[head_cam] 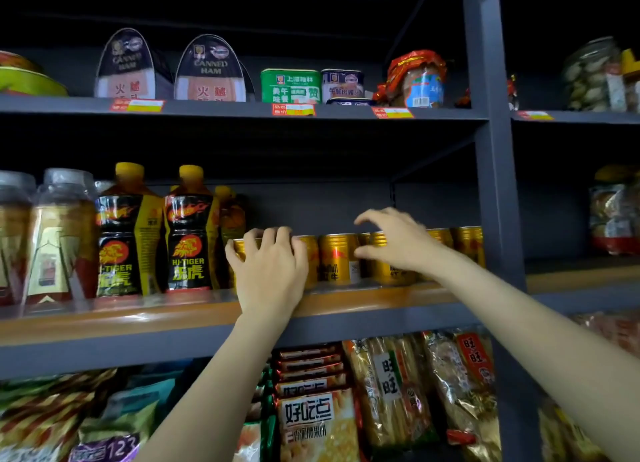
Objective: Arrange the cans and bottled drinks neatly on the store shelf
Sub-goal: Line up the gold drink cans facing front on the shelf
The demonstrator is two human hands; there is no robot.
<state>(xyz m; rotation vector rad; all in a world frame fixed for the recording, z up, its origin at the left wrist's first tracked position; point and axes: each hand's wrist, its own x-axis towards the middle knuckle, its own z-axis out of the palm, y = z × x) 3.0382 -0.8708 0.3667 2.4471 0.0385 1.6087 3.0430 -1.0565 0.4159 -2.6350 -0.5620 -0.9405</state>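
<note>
Reaching into the middle shelf [194,317] with both hands; the gold cans [337,259] stand upright in a row along its right half, long axes vertical, running from the Hi-Tiger bottles [188,233] to the grey upright [491,170].

Left hand [268,269] covers the leftmost can [239,246]; fingers curl over its top rim, thumb down its left side; judged a hold on that can, though the palm hides most of it; this can stands just beside the nearest bottle.

Right hand [394,239] hovers in front of and above the cans further right; fingers spread and bent, thumb low, a wide span closing on nothing that shows; slightly blurred, so contact with the can behind it cannot be told.

Key relation: one can stands uncovered between the two hands, label forward; it lies right of the left hand and left of the right thumb, about equally near to both; cans continue behind and to the right of the right hand.

Containers: the middle shelf also holds clear-capped bottles [41,233] at far left, then the Hi-Tiger bottles, all upright; depth of the can row cannot be told; upper shelf holds ham tins [209,70] and a jar [420,80]; lower shelf holds snack bags [317,423].

Judgement: straightening of the can row is under way; bottles look already ordered.
</note>
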